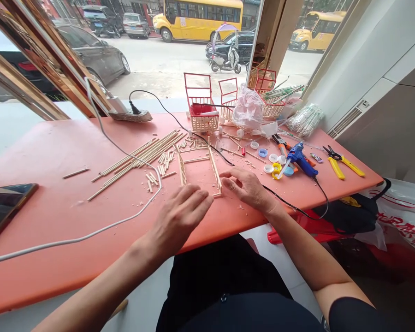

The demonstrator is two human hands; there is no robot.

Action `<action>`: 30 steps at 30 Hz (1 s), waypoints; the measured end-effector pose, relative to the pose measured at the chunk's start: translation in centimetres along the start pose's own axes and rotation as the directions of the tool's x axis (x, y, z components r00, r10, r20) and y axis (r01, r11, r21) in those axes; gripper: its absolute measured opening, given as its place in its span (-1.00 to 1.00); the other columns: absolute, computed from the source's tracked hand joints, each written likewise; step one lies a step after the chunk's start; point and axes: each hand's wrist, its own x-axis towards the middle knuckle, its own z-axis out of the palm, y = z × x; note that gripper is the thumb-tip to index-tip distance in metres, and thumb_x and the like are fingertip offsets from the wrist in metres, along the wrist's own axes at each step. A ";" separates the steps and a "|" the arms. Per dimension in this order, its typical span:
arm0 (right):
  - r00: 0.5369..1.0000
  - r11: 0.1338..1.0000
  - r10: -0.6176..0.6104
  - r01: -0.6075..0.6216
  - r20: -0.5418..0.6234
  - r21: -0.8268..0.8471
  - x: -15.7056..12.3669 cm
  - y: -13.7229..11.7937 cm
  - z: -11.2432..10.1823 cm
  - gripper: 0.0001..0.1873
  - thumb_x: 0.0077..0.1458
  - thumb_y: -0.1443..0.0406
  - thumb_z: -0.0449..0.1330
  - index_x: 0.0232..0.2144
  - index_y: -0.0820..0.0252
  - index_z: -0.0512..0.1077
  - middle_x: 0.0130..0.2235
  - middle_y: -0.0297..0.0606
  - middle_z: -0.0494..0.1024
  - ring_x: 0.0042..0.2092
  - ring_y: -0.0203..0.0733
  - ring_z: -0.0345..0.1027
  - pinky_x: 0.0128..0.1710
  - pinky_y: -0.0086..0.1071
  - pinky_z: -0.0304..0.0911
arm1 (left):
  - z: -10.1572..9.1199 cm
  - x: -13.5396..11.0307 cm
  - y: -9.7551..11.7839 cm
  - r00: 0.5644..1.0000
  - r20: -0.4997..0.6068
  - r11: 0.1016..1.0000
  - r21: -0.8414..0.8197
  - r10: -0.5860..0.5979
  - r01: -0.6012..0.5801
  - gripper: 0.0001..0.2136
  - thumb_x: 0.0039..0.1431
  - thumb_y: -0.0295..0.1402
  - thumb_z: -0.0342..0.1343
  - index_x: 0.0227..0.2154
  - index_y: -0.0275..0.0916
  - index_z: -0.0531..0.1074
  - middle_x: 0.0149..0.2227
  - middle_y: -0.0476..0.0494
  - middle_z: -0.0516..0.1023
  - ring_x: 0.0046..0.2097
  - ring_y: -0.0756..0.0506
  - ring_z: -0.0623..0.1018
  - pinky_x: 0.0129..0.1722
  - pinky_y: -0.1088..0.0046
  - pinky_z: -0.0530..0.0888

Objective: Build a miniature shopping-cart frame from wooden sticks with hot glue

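Note:
A small frame of pale wooden sticks [213, 167] lies on the table in front of me, with two upright lattice sides joined by crosspieces. My left hand [181, 214] is closed over its near left corner, fingers pressed together. Just past those fingertips shows the end of a short wooden stick [217, 195], reaching toward the right side; the rest is hidden by the hand. My right hand [247, 188] has its fingers curled, thumb and forefinger at the frame's right side. Beyond the frame, short cut sticks [166, 161] lie scattered beside a bundle of long sticks [134, 159].
Miniature stick carts [204, 121] and a crumpled plastic bag [248, 108] stand at the back. To the right lie bottle caps [263, 152], a blue glue gun [299, 159] and yellow-handled pliers [342, 162]. A white cable [124, 221] crosses the left, near a phone [7, 203].

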 end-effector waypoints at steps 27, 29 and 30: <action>0.990 0.995 0.024 -0.010 -0.141 0.098 -1.1 -1.3 -1.0 -0.74 0.38 0.12 0.14 -0.07 0.13 0.51 -0.19 -0.20 0.64 -0.20 -0.15 0.52 -0.19 -0.29 0.40 | 3.8 -0.7 -7.8 0.482 -0.157 0.486 -0.526 -0.862 0.698 -0.78 0.30 -0.32 0.16 -0.05 -0.23 0.54 -0.08 -0.15 0.65 -0.18 -0.06 0.62 -0.18 0.39 0.60; 0.988 0.993 0.045 -0.028 -0.150 0.111 -1.0 -1.2 -1.1 -0.74 0.40 0.15 0.11 -0.08 0.14 0.51 -0.18 -0.19 0.64 -0.17 -0.15 0.54 -0.18 -0.29 0.40 | 3.7 -0.5 -7.7 0.477 -0.135 0.466 -0.551 -0.869 0.693 -0.77 0.32 -0.32 0.14 -0.02 -0.24 0.53 -0.07 -0.15 0.65 -0.22 -0.04 0.61 -0.24 0.42 0.59; 0.986 0.992 0.057 -0.038 -0.155 0.120 -1.0 -1.1 -1.2 -0.74 0.41 0.16 0.09 -0.09 0.15 0.51 -0.17 -0.18 0.65 -0.15 -0.15 0.54 -0.18 -0.30 0.39 | 3.7 -0.3 -7.7 0.471 -0.120 0.450 -0.565 -0.874 0.691 -0.75 0.33 -0.32 0.13 0.00 -0.25 0.53 -0.07 -0.15 0.65 -0.24 -0.04 0.61 -0.28 0.44 0.59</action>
